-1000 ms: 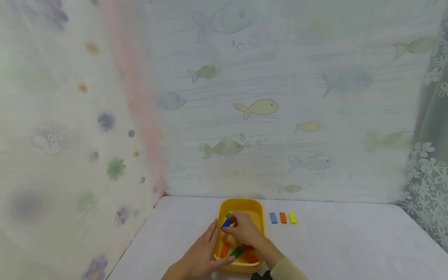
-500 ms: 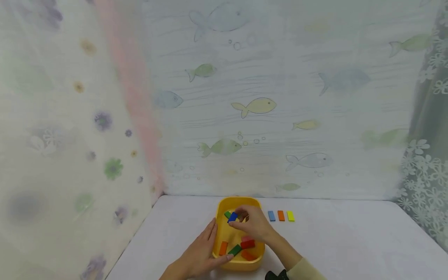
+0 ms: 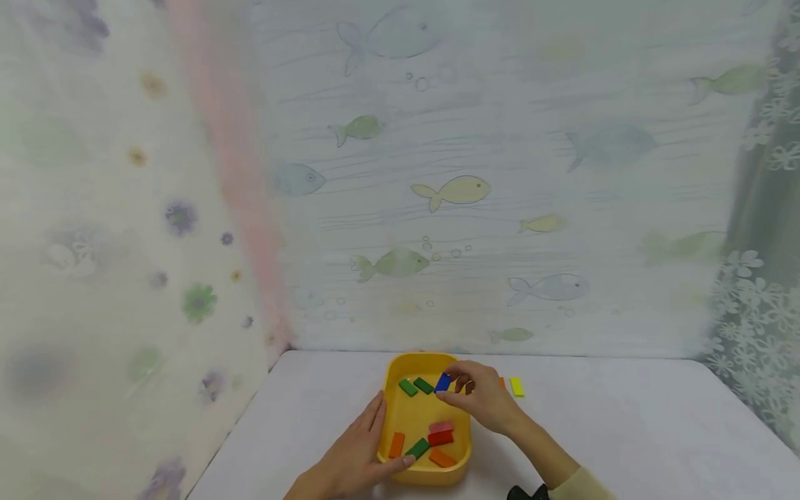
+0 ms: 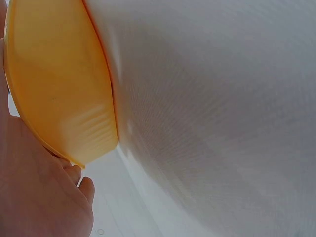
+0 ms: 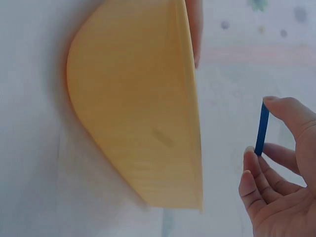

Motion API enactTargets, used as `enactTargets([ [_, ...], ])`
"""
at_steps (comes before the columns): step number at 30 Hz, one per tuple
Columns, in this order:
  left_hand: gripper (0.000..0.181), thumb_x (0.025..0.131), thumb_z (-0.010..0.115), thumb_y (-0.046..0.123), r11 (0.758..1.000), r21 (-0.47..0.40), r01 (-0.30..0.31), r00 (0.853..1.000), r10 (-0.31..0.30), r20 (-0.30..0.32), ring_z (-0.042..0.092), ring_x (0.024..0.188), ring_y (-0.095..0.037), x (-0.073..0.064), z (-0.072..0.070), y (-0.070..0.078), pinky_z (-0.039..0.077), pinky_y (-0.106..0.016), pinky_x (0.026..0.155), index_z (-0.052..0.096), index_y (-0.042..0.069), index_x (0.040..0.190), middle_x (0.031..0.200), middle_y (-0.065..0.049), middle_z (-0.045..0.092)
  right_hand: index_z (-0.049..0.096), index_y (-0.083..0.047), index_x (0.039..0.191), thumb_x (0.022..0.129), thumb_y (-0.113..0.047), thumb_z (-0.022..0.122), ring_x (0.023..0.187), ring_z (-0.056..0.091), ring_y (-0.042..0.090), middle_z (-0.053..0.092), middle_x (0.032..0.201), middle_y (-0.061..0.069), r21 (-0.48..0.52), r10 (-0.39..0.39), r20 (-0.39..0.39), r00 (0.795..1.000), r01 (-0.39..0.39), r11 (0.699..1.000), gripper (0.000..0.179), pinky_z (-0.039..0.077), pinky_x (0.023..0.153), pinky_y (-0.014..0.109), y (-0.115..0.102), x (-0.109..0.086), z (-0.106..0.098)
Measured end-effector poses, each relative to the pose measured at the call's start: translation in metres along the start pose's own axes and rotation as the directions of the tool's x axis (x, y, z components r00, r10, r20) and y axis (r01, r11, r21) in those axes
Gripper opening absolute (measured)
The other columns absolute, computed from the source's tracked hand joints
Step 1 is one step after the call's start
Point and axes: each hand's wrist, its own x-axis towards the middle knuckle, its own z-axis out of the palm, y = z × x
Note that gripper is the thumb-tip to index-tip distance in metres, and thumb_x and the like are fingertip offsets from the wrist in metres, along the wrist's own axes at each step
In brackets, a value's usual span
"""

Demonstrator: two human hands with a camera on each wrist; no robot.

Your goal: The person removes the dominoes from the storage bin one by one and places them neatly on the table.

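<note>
A yellow plastic tray [image 3: 406, 417] stands on the white table with several small flat blocks in it. My right hand [image 3: 490, 399] pinches a blue block [image 3: 442, 382] between thumb and fingertips, over the tray's far right rim. In the right wrist view the blue block [image 5: 262, 129] is seen edge-on, raised past the tray's rim. My left hand [image 3: 353, 444] rests against the tray's near left side, fingers extended along the rim and thumb across the front edge. The left wrist view shows its fingers at the tray's outer wall [image 4: 64, 84].
Inside the tray lie green blocks [image 3: 408, 387], an orange block [image 3: 396, 444], a red block [image 3: 440, 438] and a pink block [image 3: 440, 426]. Right of it on the table, a yellow block [image 3: 517, 387] stands beside an orange block [image 3: 502, 382] partly hidden by my right hand. Patterned curtains surround the table.
My right hand has lifted the blue block from inside the tray and carried it right to the rim, uncovering a dark green block. The left hand keeps its place on the tray.
</note>
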Motion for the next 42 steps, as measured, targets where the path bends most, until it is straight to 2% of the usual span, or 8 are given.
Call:
enactTargets([
  [7,0.114,0.087,0.049,0.083,1.000,-0.003,0.007,1.000,-0.007,0.008,0.027,0.153,-0.033,-0.001,0.001,0.001,0.032,-0.060,0.117,0.019,0.002,0.163,0.172,-0.012,0.013,0.070,-0.006,0.111,0.088,-0.028,0.083,0.079,0.060,0.013,0.069,0.096,0.000,-0.048,0.052,-0.028,0.998,-0.053,0.997,0.034,0.054,0.070,0.022,0.006,-0.007,-0.024],
  [15,0.114,0.088,0.049,0.082,1.000,-0.003,-0.006,1.000,0.006,-0.006,0.027,0.153,-0.033,-0.002,0.000,0.000,0.032,-0.060,0.117,0.018,0.000,0.162,0.172,-0.013,0.011,0.070,-0.008,0.108,0.088,-0.027,0.083,0.076,0.059,0.012,0.066,0.088,-0.005,-0.110,0.046,-0.041,0.998,-0.050,0.993,0.031,0.054,0.067,0.023,0.018,-0.014,-0.049],
  [21,0.114,0.089,0.049,0.081,1.000,-0.001,-0.009,1.000,0.009,0.002,0.028,0.152,-0.033,-0.003,0.000,0.001,0.032,-0.060,0.117,0.018,0.000,0.162,0.171,-0.014,0.012,0.069,-0.006,0.113,0.089,-0.028,0.081,0.079,0.060,0.011,0.068,0.093,-0.003,-0.139,0.060,-0.063,0.996,-0.068,0.988,0.035,0.054,0.070,0.022,0.030,-0.022,-0.067],
  [28,0.114,0.089,0.049,0.081,1.000,0.001,-0.011,1.000,0.011,0.001,0.027,0.153,-0.032,-0.002,0.000,0.000,0.032,-0.060,0.118,0.018,0.000,0.162,0.171,-0.013,0.012,0.068,-0.003,0.118,0.089,-0.026,0.081,0.082,0.060,0.010,0.068,0.101,0.002,-0.235,0.065,-0.090,0.994,-0.085,0.968,0.039,0.054,0.071,0.022,0.048,-0.027,-0.088],
  [32,0.115,0.089,0.049,0.081,1.000,0.001,-0.014,1.000,0.014,0.003,0.025,0.154,-0.033,-0.003,0.001,0.000,0.031,-0.059,0.118,0.016,0.000,0.163,0.171,-0.014,0.012,0.067,0.000,0.118,0.089,-0.021,0.081,0.082,0.060,0.008,0.068,0.102,0.002,-0.262,0.047,-0.087,0.995,-0.068,0.963,0.038,0.054,0.072,0.022,0.065,-0.033,-0.099],
  [39,0.115,0.089,0.049,0.081,1.000,0.000,-0.007,1.000,0.007,0.009,0.024,0.154,-0.033,-0.003,0.000,-0.001,0.030,-0.060,0.118,0.016,0.000,0.163,0.172,-0.014,0.011,0.067,-0.001,0.116,0.089,-0.022,0.081,0.083,0.058,0.011,0.069,0.102,0.003,-0.297,0.103,-0.056,0.993,-0.115,0.948,0.037,0.053,0.071,0.023,0.089,-0.037,-0.112],
  [42,0.115,0.088,0.047,0.083,1.000,0.012,-0.010,1.000,0.010,0.002,0.025,0.154,-0.033,-0.002,0.000,-0.001,0.030,-0.059,0.119,0.017,0.000,0.163,0.172,-0.013,0.011,0.067,0.002,0.115,0.089,-0.022,0.081,0.083,0.058,0.012,0.069,0.102,0.005,-0.296,0.107,-0.030,0.994,-0.111,0.949,0.038,0.052,0.069,0.024,0.096,-0.037,-0.115],
])
